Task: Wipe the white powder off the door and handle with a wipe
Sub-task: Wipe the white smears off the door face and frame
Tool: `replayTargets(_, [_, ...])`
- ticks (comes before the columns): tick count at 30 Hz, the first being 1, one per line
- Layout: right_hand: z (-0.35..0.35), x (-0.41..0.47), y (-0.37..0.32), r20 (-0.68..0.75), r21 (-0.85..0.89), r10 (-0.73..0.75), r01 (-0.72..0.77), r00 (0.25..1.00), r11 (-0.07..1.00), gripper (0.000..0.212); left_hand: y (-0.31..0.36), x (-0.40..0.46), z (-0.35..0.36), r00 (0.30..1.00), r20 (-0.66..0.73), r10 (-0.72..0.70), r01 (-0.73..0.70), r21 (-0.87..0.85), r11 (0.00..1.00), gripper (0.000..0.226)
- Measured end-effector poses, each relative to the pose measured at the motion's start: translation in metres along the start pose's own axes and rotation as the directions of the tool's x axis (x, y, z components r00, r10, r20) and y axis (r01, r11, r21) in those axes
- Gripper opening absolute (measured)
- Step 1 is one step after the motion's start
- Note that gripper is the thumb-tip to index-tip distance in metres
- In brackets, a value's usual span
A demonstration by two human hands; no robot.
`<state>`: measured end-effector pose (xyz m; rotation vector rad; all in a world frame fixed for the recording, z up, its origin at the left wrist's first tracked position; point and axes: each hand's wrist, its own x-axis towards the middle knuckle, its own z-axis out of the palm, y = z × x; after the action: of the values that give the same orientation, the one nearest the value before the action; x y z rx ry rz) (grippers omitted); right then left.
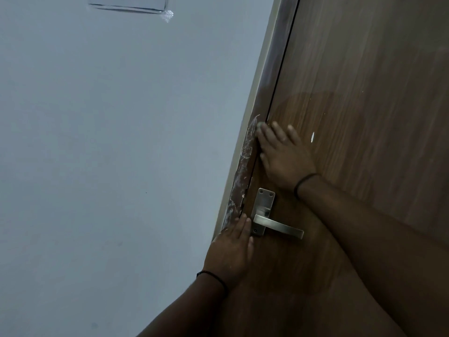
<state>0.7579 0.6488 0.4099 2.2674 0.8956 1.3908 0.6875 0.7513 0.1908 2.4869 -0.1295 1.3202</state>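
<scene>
A brown wooden door (364,93) fills the right side. White powder (243,164) streaks the door frame's edge, from my right fingertips down to my left hand. A small white fleck (312,136) sits on the door face. The metal lever handle (279,227) and its plate (263,205) look mostly free of powder. My right hand (284,154) presses flat on the door above the handle. A pale bit of the wipe (259,126) shows under its fingertips at the frame edge. My left hand (230,249) lies flat against the door edge just left of the handle plate, holding nothing.
A pale grey wall (109,142) takes up the left half. A flat rectangular panel (128,2) is mounted on it at the top, with a white smear (167,15) at its corner. Both of my forearms cross the lower door.
</scene>
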Motion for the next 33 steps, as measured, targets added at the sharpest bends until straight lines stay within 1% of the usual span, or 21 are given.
replayTargets(2, [-0.010,0.026,0.004,-0.020,0.018,0.069,-0.069,0.997,0.997,0.060,0.001,-0.001,0.001,1.000,-0.005,0.007,-0.007,0.013,1.000,0.045])
replayTargets(4, [-0.011,0.033,-0.005,-0.024,0.052,0.085,-0.084,0.996,0.995,0.060,-0.002,-0.004,0.003,1.000,-0.018,0.007,-0.007,0.026,1.000,0.044])
replayTargets(5, [-0.008,0.028,-0.011,-0.020,0.061,0.076,-0.074,0.997,0.995,0.060,-0.004,-0.005,0.003,1.000,-0.008,0.002,-0.002,0.021,1.000,0.044])
replayTargets(8, [0.001,-0.001,-0.020,0.000,0.044,-0.015,0.015,1.000,0.999,0.059,-0.010,-0.008,0.007,1.000,0.027,-0.016,0.016,0.003,1.000,0.046])
replayTargets(10, [0.000,-0.004,-0.013,-0.009,0.022,-0.020,0.020,1.000,1.000,0.057,-0.011,-0.010,0.006,0.999,0.044,-0.005,0.006,-0.009,1.000,0.048])
replayTargets(13, [-0.007,0.021,-0.007,-0.037,0.036,0.067,-0.066,0.997,0.997,0.058,-0.015,-0.015,0.010,0.999,0.045,0.031,-0.032,0.025,0.999,0.045])
replayTargets(15, [-0.009,0.032,-0.015,-0.026,0.081,0.106,-0.104,0.994,0.991,0.060,-0.015,-0.019,0.018,0.996,0.086,0.002,-0.005,0.039,0.999,0.049])
replayTargets(16, [-0.008,0.030,-0.021,-0.014,0.090,0.097,-0.096,0.995,0.991,0.060,-0.016,-0.020,0.023,0.991,0.128,-0.025,0.018,0.049,0.999,0.052])
replayTargets(18, [-0.001,0.009,-0.030,0.013,0.073,0.019,-0.020,1.000,0.997,0.060,-0.015,-0.025,0.029,0.979,0.194,-0.065,0.055,0.052,0.997,0.057])
replayTargets(20, [0.005,-0.015,-0.027,0.038,0.046,-0.053,0.052,0.998,0.998,0.059,-0.016,-0.025,0.030,0.977,0.203,-0.062,0.050,0.067,0.997,0.057])
replayTargets(21, [0.005,-0.017,-0.021,0.031,0.038,-0.058,0.057,0.998,0.998,0.059,-0.015,-0.025,0.028,0.976,0.206,-0.067,0.056,0.061,0.997,0.056])
replayTargets(22, [0.003,-0.010,-0.015,0.007,0.034,-0.040,0.040,0.999,0.999,0.059,-0.016,-0.023,0.028,0.981,0.178,-0.072,0.057,0.088,0.994,0.056])
replayTargets(23, [0.001,0.001,-0.012,-0.015,0.041,0.000,0.001,1.000,0.999,0.059,-0.018,-0.023,0.030,0.980,0.184,-0.072,0.058,0.081,0.995,0.057])
replayTargets(24, [-0.003,0.015,-0.010,-0.032,0.054,0.050,-0.049,0.998,0.997,0.060,-0.021,-0.022,0.035,0.979,0.193,-0.070,0.054,0.089,0.995,0.058])
replayTargets(25, [-0.006,0.028,-0.011,-0.037,0.076,0.095,-0.092,0.995,0.993,0.060,-0.022,-0.024,0.039,0.967,0.239,-0.085,0.070,0.072,0.995,0.059])
replayTargets(27, [-0.009,0.039,-0.020,-0.033,0.126,0.131,-0.126,0.991,0.984,0.061,-0.021,-0.025,0.043,0.959,0.260,-0.110,0.096,0.067,0.993,0.059])
replayTargets(29, [-0.004,0.027,-0.030,-0.017,0.155,0.087,-0.083,0.996,0.984,0.060,-0.018,-0.024,0.044,0.953,0.277,-0.124,0.104,0.083,0.991,0.060])
replayTargets(32, [0.010,-0.014,-0.031,0.031,0.137,-0.084,0.079,0.996,0.987,0.058,-0.016,-0.022,0.039,0.939,0.310,-0.147,0.132,0.069,0.989,0.060])
replayTargets(33, [0.014,-0.022,-0.026,0.039,0.113,-0.117,0.112,0.992,0.987,0.058,-0.016,-0.021,0.037,0.946,0.296,-0.135,0.117,0.078,0.990,0.060])
